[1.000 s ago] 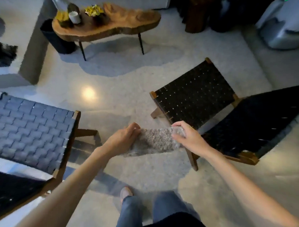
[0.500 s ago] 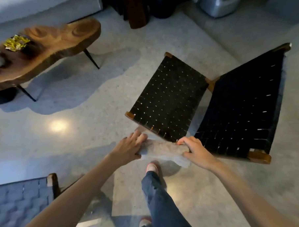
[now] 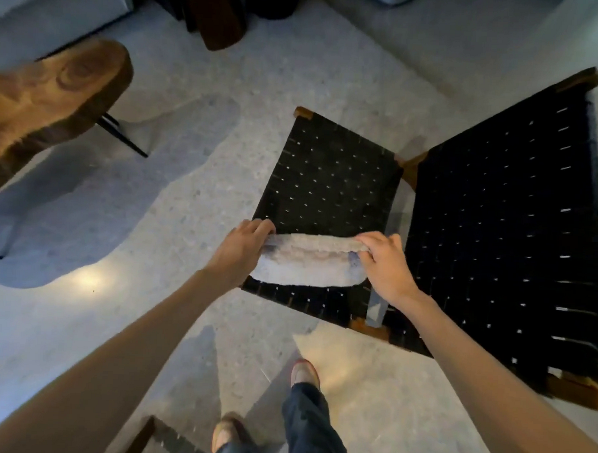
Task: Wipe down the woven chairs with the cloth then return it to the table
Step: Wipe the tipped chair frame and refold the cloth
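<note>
A fluffy grey cloth (image 3: pixel 309 261) is stretched between my two hands over the near part of a black woven chair seat (image 3: pixel 330 183). My left hand (image 3: pixel 240 247) grips the cloth's left end and my right hand (image 3: pixel 386 264) grips its right end. The chair's black woven backrest (image 3: pixel 510 228) rises to the right in a wooden frame. The wooden slab table (image 3: pixel 49 99) stands at the far left on thin black legs. A corner of the second woven chair (image 3: pixel 158 439) shows at the bottom edge.
Pale speckled floor (image 3: pixel 154 220) lies between the table and the chair. My feet and jeans (image 3: pixel 303 418) are below the seat's front edge. Dark wooden objects (image 3: pixel 217 20) and a pale sofa base (image 3: pixel 60 7) stand at the back.
I have stepped towards the black chair and the view has swung right. The cloth, held at both ends throughout, has come forward from over the floor to over the seat's near part.
</note>
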Demonstrator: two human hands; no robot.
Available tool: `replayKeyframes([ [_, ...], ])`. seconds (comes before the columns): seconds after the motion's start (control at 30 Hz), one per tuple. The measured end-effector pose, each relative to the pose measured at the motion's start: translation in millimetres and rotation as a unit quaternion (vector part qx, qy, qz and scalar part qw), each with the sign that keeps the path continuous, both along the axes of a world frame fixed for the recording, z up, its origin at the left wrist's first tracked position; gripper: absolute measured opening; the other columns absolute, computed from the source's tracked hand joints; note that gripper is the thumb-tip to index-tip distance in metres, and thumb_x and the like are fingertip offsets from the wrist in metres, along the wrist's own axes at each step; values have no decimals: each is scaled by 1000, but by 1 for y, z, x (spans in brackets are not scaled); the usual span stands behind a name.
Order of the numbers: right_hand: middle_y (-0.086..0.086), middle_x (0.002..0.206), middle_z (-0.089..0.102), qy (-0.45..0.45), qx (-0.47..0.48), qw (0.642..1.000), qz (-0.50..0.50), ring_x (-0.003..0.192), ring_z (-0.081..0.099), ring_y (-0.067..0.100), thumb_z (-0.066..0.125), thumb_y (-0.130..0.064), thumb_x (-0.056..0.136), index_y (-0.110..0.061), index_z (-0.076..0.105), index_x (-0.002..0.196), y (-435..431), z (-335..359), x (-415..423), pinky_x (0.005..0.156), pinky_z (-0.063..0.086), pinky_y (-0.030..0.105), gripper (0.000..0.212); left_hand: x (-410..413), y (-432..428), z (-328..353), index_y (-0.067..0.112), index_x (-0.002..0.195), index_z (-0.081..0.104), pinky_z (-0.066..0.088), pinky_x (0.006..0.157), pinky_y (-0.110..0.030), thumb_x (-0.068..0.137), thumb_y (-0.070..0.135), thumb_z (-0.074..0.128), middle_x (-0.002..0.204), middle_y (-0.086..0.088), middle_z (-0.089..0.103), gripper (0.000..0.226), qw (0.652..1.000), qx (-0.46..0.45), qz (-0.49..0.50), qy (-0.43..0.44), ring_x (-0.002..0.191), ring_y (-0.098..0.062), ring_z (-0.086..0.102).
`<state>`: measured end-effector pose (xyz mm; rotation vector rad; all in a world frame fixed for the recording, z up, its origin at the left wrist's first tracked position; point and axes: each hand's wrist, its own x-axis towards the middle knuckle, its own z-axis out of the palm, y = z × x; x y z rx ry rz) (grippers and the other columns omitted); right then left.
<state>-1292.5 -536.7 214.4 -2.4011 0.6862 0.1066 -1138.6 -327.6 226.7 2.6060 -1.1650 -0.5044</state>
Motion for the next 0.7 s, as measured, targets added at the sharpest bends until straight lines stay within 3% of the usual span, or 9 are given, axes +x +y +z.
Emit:
replayKeyframes([
  [0.13, -3, 128, 55, -53, -77, 995, -30, 107, 38, 18, 44, -15, 99, -19, 58, 127, -4, -13, 9, 93, 35, 32, 32, 16, -12, -17, 14, 120, 49, 43, 92, -31, 91, 1, 54, 122, -7, 56, 32, 997, -63, 25, -31, 108, -23, 50],
  [0.37, -7, 136, 53, 15, 0, 1000, -21, 121, 40, 17, 48, -14, 98, -18, 61, 127, 26, -118, -23, 104, 36, 39, 32, 6, 19, -123, 15, 114, 55, 47, 88, -33, 93, 4, 49, 114, -5, 62, 24, 997, -58, -56, -8, 101, -22, 58],
  [0.43, -1, 122, 62, 28, 46, 998, -25, 111, 54, 14, 50, -13, 97, -17, 63, 123, 34, -156, -33, 94, 45, 32, 29, 5, 31, -158, 20, 106, 56, 51, 74, -28, 94, 8, 48, 101, -1, 64, 20, 997, -45, -55, 11, 88, -20, 62],
  [0.5, -5, 99, 68, 25, 112, 992, -56, 85, 63, 8, 52, -17, 96, -24, 63, 116, 40, -190, -39, 71, 51, 25, 23, 9, 40, -189, 24, 101, 56, 44, 57, -19, 91, 12, 52, 88, 5, 63, 16, 998, -50, -37, 15, 72, -14, 60],
  [0.53, -8, 92, 67, 12, 130, 988, -77, 79, 63, 8, 53, -20, 96, -28, 64, 110, 42, -206, -40, 68, 50, 27, 20, 13, 43, -202, 24, 103, 55, 39, 51, -15, 89, 14, 55, 84, 7, 63, 18, 998, -65, -18, 10, 65, -11, 57],
  [0.6, -13, 86, 66, -51, 114, 985, -116, 81, 62, 3, 55, -21, 95, -34, 63, 97, 38, -235, -35, 68, 49, 22, 16, 23, 43, -225, 27, 111, 49, 33, 46, -13, 86, 20, 62, 79, 10, 59, 28, 992, -110, 53, 14, 59, -9, 51],
  [0.7, -17, 83, 64, -149, 81, 970, -174, 83, 60, -3, 58, -23, 94, -39, 60, 87, 24, -274, -15, 66, 45, 12, 17, 39, 33, -253, 23, 112, 45, 38, 53, -17, 87, 25, 64, 86, 6, 62, 31, 967, -198, 149, 55, 70, -13, 57],
])
